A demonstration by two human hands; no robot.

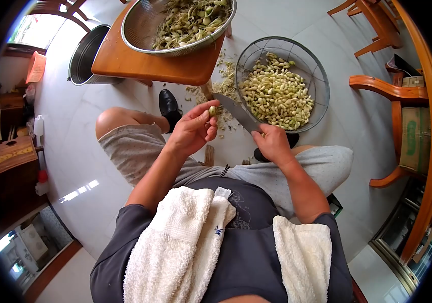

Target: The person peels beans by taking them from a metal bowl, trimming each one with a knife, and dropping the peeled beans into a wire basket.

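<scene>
My left hand (192,130) pinches a small pale green bulb (212,110) between thumb and fingertips, above my lap. My right hand (275,145) is wrapped round the handle of a broad-bladed kitchen knife (237,111); the handle itself is mostly hidden. The blade points up and to the left, with its tip close to my left fingers and the bulb. Just beyond the knife, a wire basket (325,76) on the floor holds many trimmed, whitish-green bulbs (276,93). Farther off, a metal colander (137,30) contains untrimmed bulbs with dry stalks (196,22).
The colander rests on a wooden stool (150,68). Peelings (224,83) lie scattered on the tiled floor between stool and basket. A dark metal bucket (88,58) stands left of the stool. Wooden chairs (390,93) are at the right. White towels (173,237) hang over my shoulders.
</scene>
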